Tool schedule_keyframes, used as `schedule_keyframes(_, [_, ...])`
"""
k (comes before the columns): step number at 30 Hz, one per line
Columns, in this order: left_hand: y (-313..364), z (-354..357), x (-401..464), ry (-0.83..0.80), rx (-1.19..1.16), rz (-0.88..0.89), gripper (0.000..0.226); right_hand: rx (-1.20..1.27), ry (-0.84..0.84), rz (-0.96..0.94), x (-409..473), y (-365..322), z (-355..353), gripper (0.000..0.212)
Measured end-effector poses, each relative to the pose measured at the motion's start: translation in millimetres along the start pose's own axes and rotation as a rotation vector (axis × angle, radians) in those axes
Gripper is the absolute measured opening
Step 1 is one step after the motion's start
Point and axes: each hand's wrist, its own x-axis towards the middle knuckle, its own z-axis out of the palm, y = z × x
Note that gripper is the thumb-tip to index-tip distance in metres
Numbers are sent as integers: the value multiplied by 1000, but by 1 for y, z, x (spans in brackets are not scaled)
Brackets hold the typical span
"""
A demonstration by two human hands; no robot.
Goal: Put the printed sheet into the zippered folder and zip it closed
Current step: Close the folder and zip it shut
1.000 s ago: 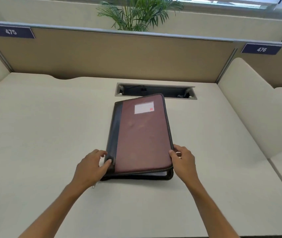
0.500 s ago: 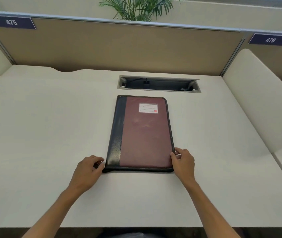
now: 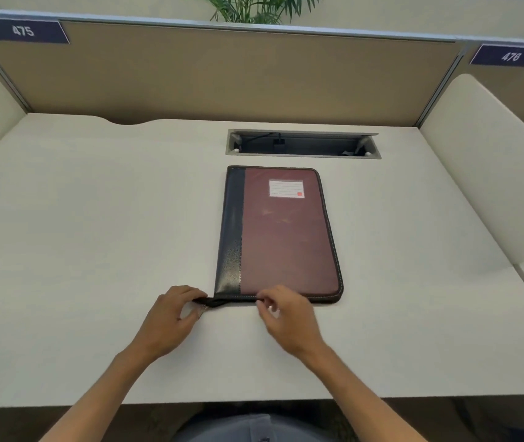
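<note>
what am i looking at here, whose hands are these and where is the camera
There is no machine: a person wears a camera on the head, looking forward and down, so you see their own two bare hands. On the pale desk lies a closed maroon folder with a dark navy spine strip, flat, with a small white label near its far edge. The left hand pinches the loose dark zipper end at the folder's near left corner. The right hand hovers at the near edge with fingers curled; whether it holds anything is unclear. Behind the folder is a cable slot in the desk.
</note>
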Motion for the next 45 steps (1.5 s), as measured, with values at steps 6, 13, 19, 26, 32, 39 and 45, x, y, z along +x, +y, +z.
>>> schedule_keyframes(6, [-7, -4, 1, 1, -100, -7, 14, 2, -192, 98, -4, -43, 49, 28])
schedule_keyframes(13, [-14, -7, 4, -45, -241, -60, 10, 31, -126, 232, 0, -67, 76, 46])
schedule_keyframes(19, [-19, -10, 5, -88, -310, -86, 15, 48, -62, 383, 4, -78, 86, 44])
schedule_keyframes(26, [-22, -9, 8, -90, -361, -108, 18, 116, 19, 535, 3, -88, 93, 31])
schedule_keyframes(32, [-22, -11, 10, -82, -401, -118, 25, 238, -12, 615, 5, -90, 91, 26])
schedule_keyframes(39, [-23, -7, 7, -107, -429, -121, 19, 112, -33, 554, 4, -90, 89, 30])
schedule_keyframes(45, [-18, -6, -2, -79, -302, -9, 11, -162, 24, 230, -1, -80, 92, 28])
